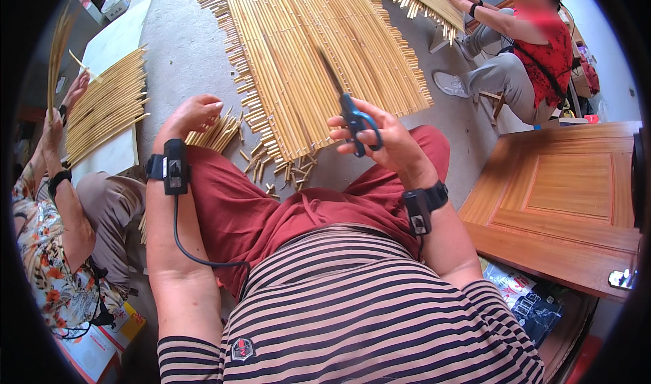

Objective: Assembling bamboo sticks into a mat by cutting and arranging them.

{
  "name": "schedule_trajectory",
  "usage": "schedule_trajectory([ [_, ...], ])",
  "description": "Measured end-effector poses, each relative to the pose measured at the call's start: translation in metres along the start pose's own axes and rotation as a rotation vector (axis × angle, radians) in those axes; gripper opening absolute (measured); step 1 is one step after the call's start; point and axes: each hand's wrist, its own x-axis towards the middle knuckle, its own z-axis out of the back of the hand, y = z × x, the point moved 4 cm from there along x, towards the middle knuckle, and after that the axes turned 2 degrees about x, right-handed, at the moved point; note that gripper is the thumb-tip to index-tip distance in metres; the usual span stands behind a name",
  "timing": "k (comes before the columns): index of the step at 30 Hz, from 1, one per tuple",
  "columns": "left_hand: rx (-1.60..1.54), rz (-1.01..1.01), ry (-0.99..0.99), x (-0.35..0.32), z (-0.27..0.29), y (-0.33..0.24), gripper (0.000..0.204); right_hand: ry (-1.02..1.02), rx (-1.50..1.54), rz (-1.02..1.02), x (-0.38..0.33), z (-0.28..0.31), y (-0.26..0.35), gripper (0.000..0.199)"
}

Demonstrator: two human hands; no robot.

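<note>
In my right hand (383, 140) is a pair of scissors (350, 107) with blue handles. My fingers are at the handle loops, and the dark blades point away from me over a large mat (325, 51) of straw-coloured stalks. The mat lies on the floor in front of my knees, its stalks side by side and crossed by rows of ties. My left hand (193, 116) hovers by my left knee with its fingers curled in and nothing visible in them. Just beyond it, partly hidden, lies a bundle of stalks (217, 134).
Short cut stalk pieces (291, 170) litter the floor at the mat's near edge. On the left, a person (68, 214) handles stalks beside a smaller mat (108, 106). Another person (536, 58) sits far right at a third mat (427, 1). A wooden panel (563, 194) stands at my right.
</note>
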Motion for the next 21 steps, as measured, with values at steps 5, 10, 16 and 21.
schedule_trajectory([
  [5,-0.028,-0.046,-0.037,-0.008,-0.008,-0.022,0.043,-0.095,0.093,-0.028,-0.026,0.017,-0.026,0.055],
  [10,-0.248,-0.071,-0.119,-0.03,-0.004,-0.025,0.044,0.035,0.085,-0.112,-0.041,0.03,-0.063,0.061],
  [16,-0.921,-0.185,-0.22,-0.067,-0.037,-0.052,0.062,0.115,0.343,-0.104,-0.05,0.05,-0.086,0.059],
  [21,-1.14,0.117,-0.311,-0.056,-0.116,-0.024,0.062,0.022,0.457,-0.08,-0.041,0.072,-0.1,0.052],
])
